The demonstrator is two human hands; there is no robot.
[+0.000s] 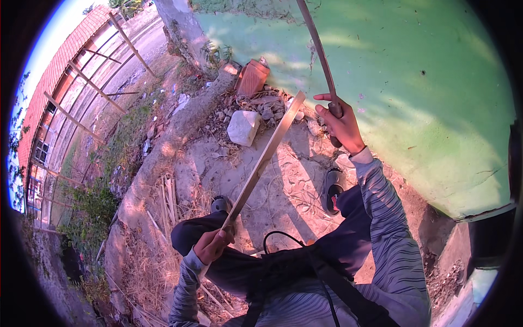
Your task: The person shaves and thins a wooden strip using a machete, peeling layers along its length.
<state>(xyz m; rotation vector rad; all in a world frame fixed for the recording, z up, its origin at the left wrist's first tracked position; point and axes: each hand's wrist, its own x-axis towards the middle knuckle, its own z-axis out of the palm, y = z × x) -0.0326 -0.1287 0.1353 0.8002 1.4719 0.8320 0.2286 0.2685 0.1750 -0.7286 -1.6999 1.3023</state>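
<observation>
My left hand point(213, 247) is closed round the lower part of a long flat bamboo strip point(267, 155). From there the strip slants up and to the right, its far end in the air near the green wall. My right hand point(344, 128) grips the dark handle of a machete point(322, 52), with the index finger partly stretched out. The long blade points upward in front of the wall and runs out of the top of the picture. Blade and strip are apart, the strip's tip just left of my right hand.
I sit low, knees bent, on bare ground. Ahead lie a white stone block point(243, 128), an orange brick point(253, 78) and rubble. The green wall point(425, 109) rises close on the right. Split strips and shavings point(144, 261) lie at the left; beyond stand wooden poles point(90, 87).
</observation>
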